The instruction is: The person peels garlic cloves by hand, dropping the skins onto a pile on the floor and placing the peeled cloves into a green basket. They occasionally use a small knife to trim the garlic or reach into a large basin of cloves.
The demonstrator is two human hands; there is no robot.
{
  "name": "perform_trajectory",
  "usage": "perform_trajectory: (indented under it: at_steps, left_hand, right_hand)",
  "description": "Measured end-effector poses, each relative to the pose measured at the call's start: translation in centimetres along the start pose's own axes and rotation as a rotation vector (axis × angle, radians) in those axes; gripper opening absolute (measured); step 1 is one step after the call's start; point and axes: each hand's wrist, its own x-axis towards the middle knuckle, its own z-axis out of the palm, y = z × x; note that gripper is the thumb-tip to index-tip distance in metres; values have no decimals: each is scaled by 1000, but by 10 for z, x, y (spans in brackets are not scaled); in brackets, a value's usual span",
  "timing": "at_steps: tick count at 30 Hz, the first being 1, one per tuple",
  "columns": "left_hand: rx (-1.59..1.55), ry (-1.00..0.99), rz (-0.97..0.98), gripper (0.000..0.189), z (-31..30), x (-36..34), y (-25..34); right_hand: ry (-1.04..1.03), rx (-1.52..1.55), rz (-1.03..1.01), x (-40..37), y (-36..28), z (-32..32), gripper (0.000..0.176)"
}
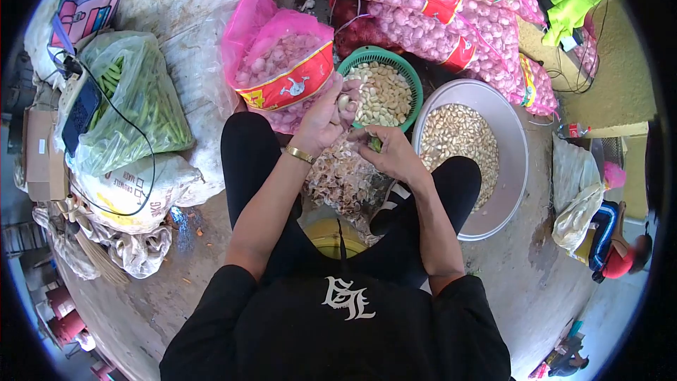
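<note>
- Garlic clove (343, 103) pinched in fingertips of L hand (323, 121). Fingers curled narrow round it, hand raised w/ palm side turned toward R hand.
- R hand (393, 154) closed narrow on small green thing (376, 144); can't tell what it is. Sits just below and right of L hand, fingertips nearly meeting.
- Gold bracelet (300, 154) on L wrist.
- Green basket (416, 85) w/ peeled cloves just beyond both hands, past the fingertips.
- Big metal bowl (511, 169), more cloves inside, near R hand on its right side.
- Pink net bag (282, 63) of unpeeled garlic beyond L hand, a bit to its left, top open.
- Pile of garlic skins (342, 180) right under both hands, between the knees.
- More pink garlic sacks (451, 21) farther out, beyond basket and bowl.
- Clear bag of green beans (134, 99) well off to left of L hand.
</note>
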Motion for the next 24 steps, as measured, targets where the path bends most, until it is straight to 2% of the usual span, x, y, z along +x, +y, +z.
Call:
perform_trajectory:
  at_steps: [1, 2, 3, 4, 5, 7, 9, 10, 11, 12, 13, 15, 17, 19, 21, 24]
  left_hand:
    - [-72, 67, 12, 46, -3, -4, 0]
    - [-144, 133, 24, 44, -6, -8, 0]
    - [-179, 154, 121, 42, -3, -12, -1]
    - [-181, 155, 124, 42, -1, -18, 0]
    - [-150, 139, 87, 41, 1, -24, 1]
    - [-120, 125, 56, 40, 0, -31, 4]
    - [-62, -2, 91, 45, -13, -31, 0]
    - [-62, -1, 95, 45, -23, -32, 1]
    - [-102, -118, 59, 47, -34, -32, 2]
    - [-143, -235, 23, 48, -29, -37, 8]
    - [-145, -234, 27, 48, -24, -42, 10]
    - [5, -15, 63, 51, -10, -53, 13]
    - [24, -12, 79, 51, -12, -55, 13]
    - [43, -8, 93, 51, -18, -55, 13]
    - [49, -148, 44, 51, -25, -53, 15]
    - [-17, -90, 24, 49, -22, -54, 11]
  right_hand:
    - [65, 58, -102, 3, -4, 4, 14]
    - [60, 60, -106, 6, -10, 6, 14]
    - [112, 65, -31, 10, -17, 6, 13]
    - [164, 70, 46, 13, -22, 6, 13]
    - [277, 117, -21, 19, -27, 12, 16]
    - [323, 97, -80, 31, -28, 25, 17]
    - [369, 76, -137, 38, -20, 32, 18]
    - [386, -52, -223, 41, -15, 35, 20]
    - [401, -181, -309, 43, -11, 38, 22]
    - [397, -181, -313, 44, -15, 39, 22]
    - [356, -84, -249, 43, -19, 41, 23]
    - [314, 13, -183, 42, -25, 41, 24]
    - [273, 97, -103, 42, -28, 40, 24]
    - [256, 74, -152, 41, -35, 40, 22]
    - [239, 52, -201, 42, -33, 41, 21]
    - [222, 104, -250, 48, -21, 43, 19]
